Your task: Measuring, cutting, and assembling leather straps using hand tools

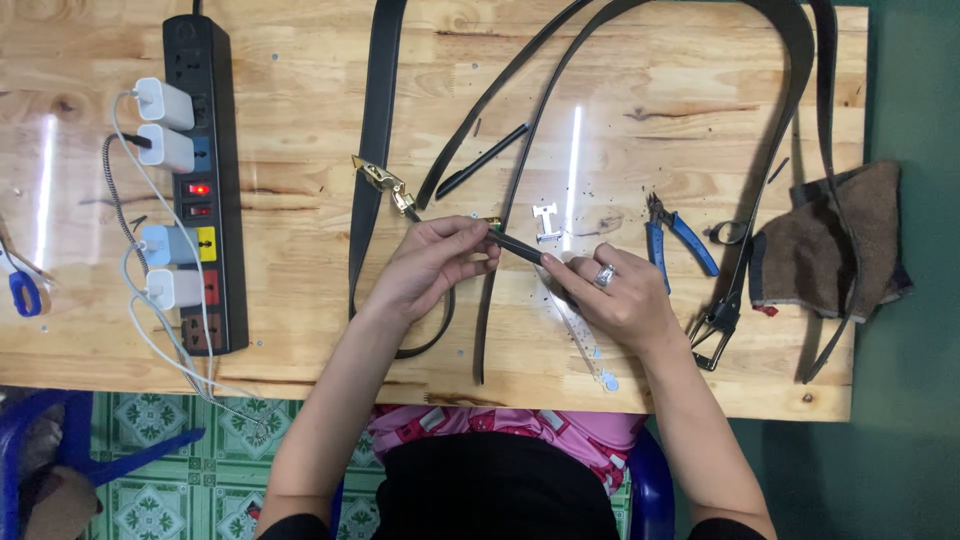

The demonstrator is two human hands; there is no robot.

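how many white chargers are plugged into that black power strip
4 white plug-in chargers on the black power strip: two near its far end, two nearer the person. None looks hidden.

Bright, even light falls from overhead, and the glossy wooden table (660, 90) throws back long white streaks of glare near its middle and left edge. Shadows under the belts (375, 120) are soft and short. The view is sharp, with slight blur at the bottom corners.

I see black belts (380, 120) | blue-handled pliers (680, 240) | brown cloth (830, 245) right | black power strip (205, 180) left | pale wood table (300, 60)
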